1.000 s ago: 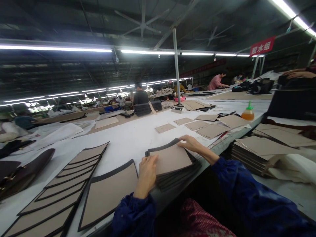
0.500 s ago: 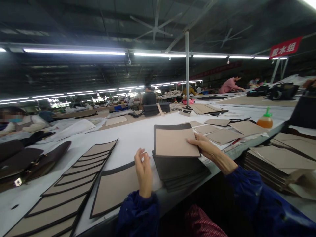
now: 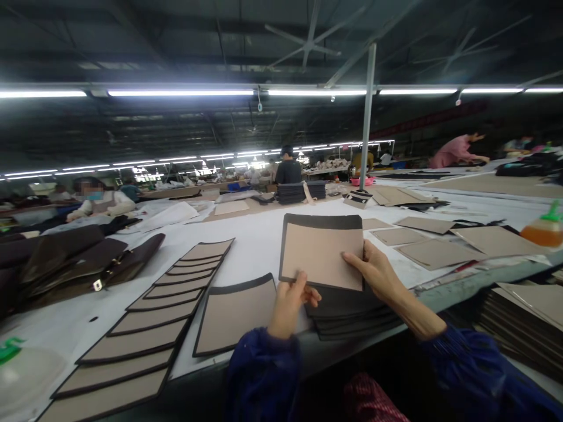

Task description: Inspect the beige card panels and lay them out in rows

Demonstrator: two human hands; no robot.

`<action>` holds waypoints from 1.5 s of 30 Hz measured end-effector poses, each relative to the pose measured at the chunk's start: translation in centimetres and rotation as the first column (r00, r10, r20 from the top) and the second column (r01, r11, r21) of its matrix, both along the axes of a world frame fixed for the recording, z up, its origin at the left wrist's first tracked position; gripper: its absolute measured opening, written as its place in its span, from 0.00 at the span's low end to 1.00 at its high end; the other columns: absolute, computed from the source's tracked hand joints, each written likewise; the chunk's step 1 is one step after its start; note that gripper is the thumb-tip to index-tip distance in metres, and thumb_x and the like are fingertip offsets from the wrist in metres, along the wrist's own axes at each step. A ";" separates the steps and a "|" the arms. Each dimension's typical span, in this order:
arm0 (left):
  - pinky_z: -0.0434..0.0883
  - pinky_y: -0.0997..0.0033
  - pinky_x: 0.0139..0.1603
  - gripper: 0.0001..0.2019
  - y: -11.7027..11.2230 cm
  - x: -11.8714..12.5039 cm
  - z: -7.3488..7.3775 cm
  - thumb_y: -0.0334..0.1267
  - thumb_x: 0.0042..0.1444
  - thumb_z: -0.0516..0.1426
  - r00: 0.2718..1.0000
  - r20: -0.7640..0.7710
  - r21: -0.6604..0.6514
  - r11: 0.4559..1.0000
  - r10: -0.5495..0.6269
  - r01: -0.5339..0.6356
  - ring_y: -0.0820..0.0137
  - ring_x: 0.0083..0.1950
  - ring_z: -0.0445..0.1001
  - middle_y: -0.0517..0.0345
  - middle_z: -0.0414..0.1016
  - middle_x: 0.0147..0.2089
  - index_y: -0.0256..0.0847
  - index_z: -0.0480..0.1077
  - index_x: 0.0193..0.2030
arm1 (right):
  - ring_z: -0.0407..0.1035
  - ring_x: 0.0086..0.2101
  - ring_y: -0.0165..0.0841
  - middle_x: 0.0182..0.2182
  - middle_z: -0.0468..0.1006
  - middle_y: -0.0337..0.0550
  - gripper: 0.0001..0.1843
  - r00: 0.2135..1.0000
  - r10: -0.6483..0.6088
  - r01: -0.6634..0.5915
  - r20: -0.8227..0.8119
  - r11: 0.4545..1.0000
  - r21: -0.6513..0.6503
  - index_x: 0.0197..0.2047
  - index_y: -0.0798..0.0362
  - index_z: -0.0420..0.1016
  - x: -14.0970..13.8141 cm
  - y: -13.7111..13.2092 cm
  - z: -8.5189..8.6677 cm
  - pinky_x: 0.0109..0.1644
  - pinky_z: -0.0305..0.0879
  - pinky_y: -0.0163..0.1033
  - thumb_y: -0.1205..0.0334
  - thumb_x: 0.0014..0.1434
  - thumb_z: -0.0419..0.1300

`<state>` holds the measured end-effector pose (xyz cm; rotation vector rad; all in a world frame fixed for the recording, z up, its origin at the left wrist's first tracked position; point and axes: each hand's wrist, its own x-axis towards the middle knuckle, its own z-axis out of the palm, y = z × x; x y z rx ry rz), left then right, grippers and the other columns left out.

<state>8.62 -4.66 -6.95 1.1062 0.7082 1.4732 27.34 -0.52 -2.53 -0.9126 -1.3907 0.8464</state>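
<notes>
Both my hands hold up a tan board panel with a dark bound edge point(image 3: 321, 252), tilted above a stack of dark-edged panels point(image 3: 352, 313). My left hand point(image 3: 291, 305) pinches its lower edge near the left corner. My right hand point(image 3: 376, 278) grips the lower right side, with the fingers lying on the tan face. To the left of my left hand lies a single dark-edged panel point(image 3: 235, 316), next to an overlapping row of similar panels point(image 3: 149, 316). The stack's lower layers show only in part below the held panel.
Loose tan board pieces point(image 3: 435, 253) lie on the white-covered table point(image 3: 259, 249) to the right. An orange bottle with a green nozzle point(image 3: 543, 232) stands at the right edge. Dark handbags point(image 3: 88, 264) lie at left. Co-workers point(image 3: 455, 151) work at distant tables.
My left hand has moved from apart in the air onto the panel's lower edge. The panel now stands more upright, and the whole view has swung to the left.
</notes>
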 end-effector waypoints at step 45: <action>0.54 0.78 0.13 0.19 -0.7 -0.4 0.2 0.52 0.55 0.57 0.988 -0.154 0.042 0.999 0.013 -0.006 0.76 0.14 0.62 0.62 0.63 0.14 0.37 0.67 0.25 | 0.69 0.30 0.35 0.28 0.77 0.43 0.15 0.802 0.267 -0.301 0.534 0.953 -0.024 0.23 0.55 0.75 -2.8 3.1 10.2 0.33 0.64 0.38 0.51 0.47 0.66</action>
